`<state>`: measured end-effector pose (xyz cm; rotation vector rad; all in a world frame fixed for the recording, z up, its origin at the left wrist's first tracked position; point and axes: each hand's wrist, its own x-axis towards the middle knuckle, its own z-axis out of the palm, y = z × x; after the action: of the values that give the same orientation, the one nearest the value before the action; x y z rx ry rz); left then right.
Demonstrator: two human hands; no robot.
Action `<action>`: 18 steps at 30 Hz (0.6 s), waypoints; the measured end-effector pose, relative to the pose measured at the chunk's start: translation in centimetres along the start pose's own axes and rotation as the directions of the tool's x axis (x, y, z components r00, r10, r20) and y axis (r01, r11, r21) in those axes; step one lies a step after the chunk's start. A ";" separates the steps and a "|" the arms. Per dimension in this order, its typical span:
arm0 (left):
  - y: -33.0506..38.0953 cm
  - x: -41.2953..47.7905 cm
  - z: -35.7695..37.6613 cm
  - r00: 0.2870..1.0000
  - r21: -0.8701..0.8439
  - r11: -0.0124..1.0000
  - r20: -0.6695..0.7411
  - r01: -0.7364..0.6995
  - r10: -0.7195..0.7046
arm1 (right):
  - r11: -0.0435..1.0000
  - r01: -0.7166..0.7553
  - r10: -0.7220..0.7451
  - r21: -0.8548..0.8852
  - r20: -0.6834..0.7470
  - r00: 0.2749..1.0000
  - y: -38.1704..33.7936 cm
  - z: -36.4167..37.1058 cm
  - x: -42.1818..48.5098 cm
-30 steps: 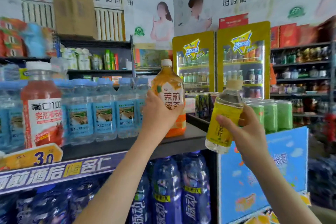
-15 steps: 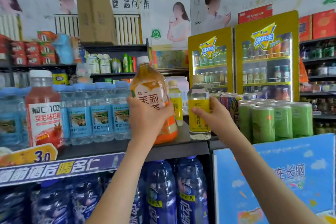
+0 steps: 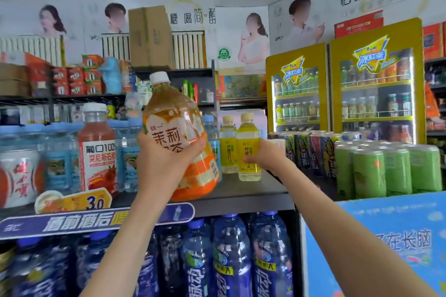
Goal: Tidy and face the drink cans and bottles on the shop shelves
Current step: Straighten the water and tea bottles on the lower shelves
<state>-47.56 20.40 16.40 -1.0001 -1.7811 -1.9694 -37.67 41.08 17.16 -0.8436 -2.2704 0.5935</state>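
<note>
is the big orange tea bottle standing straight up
No, the orange tea bottle is tilted, cap leaning left, in the left hand; the right hand holds a small yellow bottle.

Left hand (image 3: 164, 165) raised and gripping, right hand (image 3: 268, 156) outstretched, gripping

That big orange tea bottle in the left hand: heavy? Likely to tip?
Probably heavy: the tea bottle looks nearly full and fills the left hand. Though tilted, its broad base should stand steady once flat on the shelf. Its glossy surface may slip.
</note>
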 end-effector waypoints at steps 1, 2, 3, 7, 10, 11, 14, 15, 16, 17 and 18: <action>0.0 -0.1 -0.1 1.000 0.003 1.000 -0.002 0.002 -0.002 | 0.999 -0.003 0.004 -0.052 0.018 1.000 -0.1 0.3 0.0; 0.1 -0.2 -0.2 1.000 0.008 1.000 -0.003 -0.001 0.001 | 0.995 -0.009 0.012 -0.096 0.031 0.999 -0.2 0.5 0.1; 0.2 -0.3 -0.2 1.000 0.015 1.000 -0.002 0.003 -0.002 | 0.994 -0.011 0.014 -0.110 0.030 0.999 -0.4 0.7 0.2; 0.4 -0.4 -0.4 1.000 0.058 0.998 0.009 0.022 -0.023 | 0.988 -0.010 0.015 -0.154 0.029 0.999 -1.3 1.4 0.8; 0.1 -0.8 -1.0 0.998 0.064 0.997 0.030 0.045 -0.047 | 0.965 -0.033 0.045 -0.261 0.037 0.998 -1.3 2.5 1.4; 0.0 -1.0 -1.3 0.998 0.056 0.997 0.030 0.054 -0.055 | 0.952 -0.044 0.060 -0.304 0.042 0.997 -1.2 3.1 1.7; 0.0 -1.4 -2.5 0.998 0.058 0.997 0.017 0.053 -0.054 | 0.931 -0.063 0.072 -0.359 0.011 0.997 -1.0 4.0 1.4; -0.1 -1.5 -3.0 0.998 0.060 0.997 0.013 0.057 -0.058 | 0.937 -0.060 0.053 -0.343 -0.029 0.998 -1.3 4.0 0.8; -0.3 -1.6 -3.6 0.998 0.063 0.996 0.012 0.056 -0.057 | 0.948 -0.050 0.023 -0.315 -0.089 0.996 -1.8 3.9 0.0; -0.6 -1.8 -4.2 0.998 0.067 0.996 0.013 0.054 -0.055 | 0.962 -0.023 -0.022 -0.271 -0.163 0.986 -2.7 3.8 -1.2; -0.7 -2.0 -4.9 0.999 0.071 0.996 0.015 0.050 -0.051 | 0.977 0.031 -0.080 -0.210 -0.230 0.970 -3.7 3.7 -2.4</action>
<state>-48.00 15.37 14.55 -0.9610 -1.8889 -1.9186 -40.28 36.14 15.80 -0.8950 -2.1502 0.2199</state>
